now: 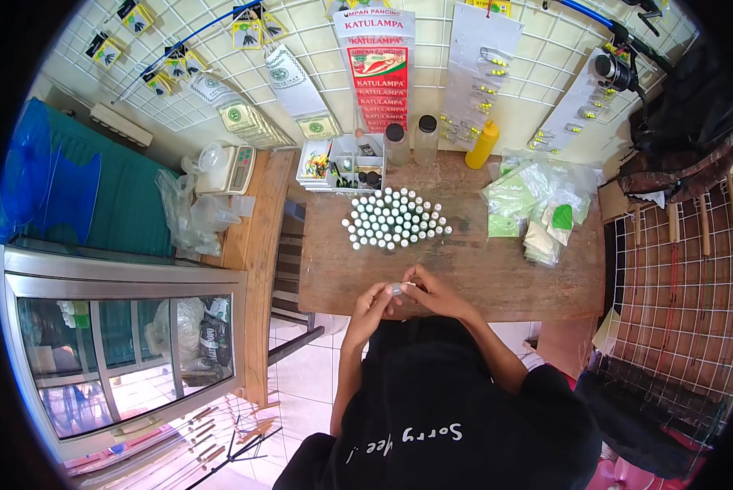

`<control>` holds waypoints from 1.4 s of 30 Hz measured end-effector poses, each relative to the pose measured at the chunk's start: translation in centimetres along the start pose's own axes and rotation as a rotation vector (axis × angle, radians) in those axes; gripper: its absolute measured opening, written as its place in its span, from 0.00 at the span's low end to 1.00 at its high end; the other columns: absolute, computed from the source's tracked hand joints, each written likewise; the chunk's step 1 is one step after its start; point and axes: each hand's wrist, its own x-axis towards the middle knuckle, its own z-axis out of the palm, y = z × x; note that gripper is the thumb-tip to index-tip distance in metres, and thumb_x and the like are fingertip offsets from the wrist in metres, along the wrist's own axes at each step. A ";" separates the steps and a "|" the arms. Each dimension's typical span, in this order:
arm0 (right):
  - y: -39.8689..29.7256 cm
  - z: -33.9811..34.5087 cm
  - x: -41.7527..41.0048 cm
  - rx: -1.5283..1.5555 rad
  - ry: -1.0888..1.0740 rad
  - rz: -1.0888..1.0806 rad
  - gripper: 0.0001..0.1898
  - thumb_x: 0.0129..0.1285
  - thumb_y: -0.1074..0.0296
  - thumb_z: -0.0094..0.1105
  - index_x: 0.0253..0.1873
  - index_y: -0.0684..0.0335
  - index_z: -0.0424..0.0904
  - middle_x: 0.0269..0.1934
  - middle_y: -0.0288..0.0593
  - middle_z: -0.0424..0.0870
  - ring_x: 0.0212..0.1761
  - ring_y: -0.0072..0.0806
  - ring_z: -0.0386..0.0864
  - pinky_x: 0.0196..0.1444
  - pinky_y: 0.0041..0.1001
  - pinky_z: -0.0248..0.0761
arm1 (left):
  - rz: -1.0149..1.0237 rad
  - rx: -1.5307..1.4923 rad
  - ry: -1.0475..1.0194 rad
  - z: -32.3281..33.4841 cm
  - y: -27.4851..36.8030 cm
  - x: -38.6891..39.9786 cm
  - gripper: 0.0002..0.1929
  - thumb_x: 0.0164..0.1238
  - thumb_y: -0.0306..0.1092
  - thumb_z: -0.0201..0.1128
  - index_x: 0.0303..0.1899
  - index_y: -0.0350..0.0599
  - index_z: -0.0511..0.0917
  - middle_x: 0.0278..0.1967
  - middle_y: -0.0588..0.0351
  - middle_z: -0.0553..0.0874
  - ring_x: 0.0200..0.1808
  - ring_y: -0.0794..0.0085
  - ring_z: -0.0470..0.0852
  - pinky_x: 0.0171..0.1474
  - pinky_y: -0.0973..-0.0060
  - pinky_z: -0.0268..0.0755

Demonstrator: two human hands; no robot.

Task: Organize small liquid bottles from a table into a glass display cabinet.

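Near the front edge of the wooden table (342, 278), my left hand (371, 306) grips a small greyish bottle (396, 290) between thumb and fingers. The bottle lies sideways, pointing towards my right hand (426, 290). My right fingertips pinch its pale end, which looks like a white cap, though the fingers partly cover it. Farther back on the table stands a close group of small bottles with white caps (397, 217), upright and side by side.
Behind the group are a white compartment box (366, 156), two dark-capped clear bottles (426, 141) and a yellow squeeze bottle (483, 145). Plastic packets (526, 196) lie at the right. A digital scale (225, 170) and a glass display case (127, 361) stand left. Fishing gear hangs on wire grids (428, 61).
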 end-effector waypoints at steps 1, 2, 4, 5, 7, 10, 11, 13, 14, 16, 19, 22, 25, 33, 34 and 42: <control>-0.7 0.1 0.1 -0.227 -0.006 0.035 0.12 0.73 0.61 0.54 0.46 0.65 0.69 0.33 0.47 0.78 0.36 0.32 0.76 0.41 0.30 0.68 | 0.018 -0.001 0.010 -0.1 0.4 -0.1 0.17 0.79 0.44 0.52 0.52 0.40 0.79 0.34 0.60 0.83 0.30 0.85 0.72 0.37 0.85 0.68; -1.1 0.2 0.2 -0.455 -0.014 0.068 0.14 0.74 0.58 0.50 0.46 0.67 0.70 0.34 0.54 0.79 0.37 0.41 0.78 0.42 0.34 0.69 | 0.049 -0.047 0.015 -0.1 0.7 -0.2 0.16 0.79 0.43 0.52 0.51 0.40 0.79 0.34 0.61 0.83 0.30 0.86 0.71 0.35 0.86 0.66; -1.1 0.5 0.3 -0.465 -0.024 0.038 0.17 0.75 0.56 0.47 0.45 0.68 0.71 0.35 0.58 0.79 0.38 0.49 0.78 0.43 0.38 0.68 | 0.036 -0.008 0.016 -0.4 1.2 -0.4 0.16 0.79 0.42 0.52 0.51 0.40 0.79 0.34 0.61 0.83 0.30 0.86 0.71 0.35 0.86 0.65; -1.1 0.7 0.3 -0.476 -0.031 0.004 0.19 0.75 0.54 0.44 0.44 0.69 0.72 0.37 0.63 0.79 0.39 0.57 0.77 0.44 0.42 0.68 | 0.027 0.032 0.014 -0.6 1.3 -0.6 0.16 0.78 0.42 0.53 0.51 0.40 0.79 0.34 0.61 0.83 0.30 0.86 0.70 0.35 0.85 0.65; -1.1 0.8 0.3 -0.486 -0.044 -0.004 0.19 0.75 0.54 0.44 0.45 0.68 0.72 0.36 0.62 0.79 0.39 0.59 0.77 0.43 0.44 0.68 | -0.001 0.049 -0.015 -1.2 1.5 -0.8 0.16 0.78 0.42 0.53 0.52 0.40 0.79 0.35 0.61 0.83 0.30 0.85 0.70 0.36 0.85 0.65; -1.2 0.9 0.4 -0.482 -0.083 -0.014 0.19 0.75 0.54 0.43 0.45 0.68 0.73 0.34 0.62 0.79 0.37 0.60 0.77 0.41 0.46 0.67 | -0.017 0.089 -0.079 -1.9 2.0 -1.1 0.16 0.78 0.41 0.54 0.53 0.40 0.78 0.36 0.61 0.83 0.31 0.85 0.70 0.36 0.85 0.65; -1.3 1.0 0.5 -0.469 -0.108 -0.016 0.19 0.75 0.54 0.44 0.44 0.68 0.73 0.33 0.62 0.78 0.35 0.59 0.77 0.39 0.47 0.66 | -0.005 0.115 -0.114 -2.0 2.1 -1.2 0.16 0.77 0.40 0.55 0.55 0.40 0.78 0.36 0.61 0.84 0.31 0.86 0.70 0.35 0.84 0.64; -1.3 1.1 0.5 -0.469 -0.115 -0.030 0.19 0.75 0.54 0.44 0.43 0.68 0.73 0.31 0.62 0.77 0.33 0.58 0.77 0.38 0.46 0.66 | 0.015 0.117 -0.128 -2.3 2.0 -1.2 0.16 0.77 0.39 0.56 0.56 0.40 0.78 0.36 0.62 0.84 0.31 0.85 0.70 0.35 0.84 0.64; -1.3 1.1 0.5 -0.471 -0.119 -0.043 0.19 0.75 0.54 0.44 0.42 0.69 0.73 0.29 0.62 0.76 0.31 0.56 0.76 0.36 0.45 0.66 | 0.037 0.120 -0.145 -2.4 1.8 -1.3 0.15 0.76 0.37 0.57 0.56 0.40 0.78 0.35 0.63 0.83 0.31 0.85 0.70 0.35 0.84 0.63; -1.7 1.6 0.6 -0.473 -0.098 -0.043 0.19 0.75 0.55 0.45 0.40 0.69 0.73 0.27 0.60 0.75 0.29 0.52 0.75 0.35 0.43 0.65 | 0.081 0.156 -0.114 -2.5 1.1 -1.2 0.14 0.74 0.36 0.59 0.55 0.40 0.79 0.34 0.63 0.83 0.30 0.85 0.70 0.34 0.83 0.63; -1.9 2.0 0.6 -0.443 -0.050 -0.038 0.19 0.75 0.56 0.46 0.37 0.69 0.73 0.25 0.57 0.73 0.25 0.45 0.71 0.33 0.40 0.64 | 0.105 0.306 -0.047 -2.5 1.1 -1.4 0.14 0.72 0.34 0.63 0.53 0.38 0.81 0.35 0.62 0.83 0.31 0.84 0.73 0.35 0.81 0.65; -1.6 2.2 0.7 -0.395 -0.019 -0.064 0.19 0.76 0.57 0.46 0.35 0.69 0.71 0.22 0.49 0.66 0.24 0.32 0.63 0.29 0.35 0.60 | 0.133 0.504 0.039 -1.6 2.6 -1.9 0.13 0.69 0.34 0.65 0.50 0.37 0.82 0.36 0.59 0.84 0.31 0.82 0.75 0.35 0.80 0.68; -1.3 2.4 0.8 -0.356 -0.005 -0.086 0.20 0.77 0.58 0.45 0.33 0.69 0.69 0.19 0.39 0.60 0.23 0.22 0.58 0.26 0.31 0.56 | 0.248 0.607 0.121 -0.6 3.5 -2.3 0.13 0.66 0.33 0.67 0.48 0.36 0.83 0.34 0.56 0.83 0.29 0.79 0.76 0.33 0.78 0.68; 0.0 2.6 1.2 -0.091 0.021 0.187 0.23 0.76 0.52 0.46 0.32 0.65 0.76 0.19 0.33 0.66 0.23 0.19 0.64 0.25 0.27 0.58 | 0.349 0.677 0.236 0.6 3.3 -2.4 0.12 0.69 0.32 0.62 0.48 0.35 0.81 0.31 0.50 0.80 0.28 0.70 0.77 0.33 0.72 0.68; -0.2 2.8 1.2 -0.041 0.045 0.175 0.22 0.76 0.52 0.46 0.31 0.63 0.73 0.19 0.28 0.63 0.21 0.16 0.58 0.24 0.24 0.53 | 0.365 0.649 0.267 0.9 3.2 -2.4 0.11 0.70 0.32 0.60 0.47 0.35 0.79 0.32 0.47 0.79 0.30 0.61 0.77 0.34 0.68 0.69; -2.2 3.7 1.0 0.047 -0.052 0.130 0.21 0.77 0.52 0.46 0.31 0.61 0.70 0.22 0.26 0.62 0.24 0.15 0.57 0.26 0.21 0.54 | 0.411 0.606 0.430 1.9 2.2 -2.3 0.11 0.76 0.33 0.47 0.36 0.34 0.69 0.32 0.37 0.76 0.31 0.43 0.74 0.35 0.57 0.66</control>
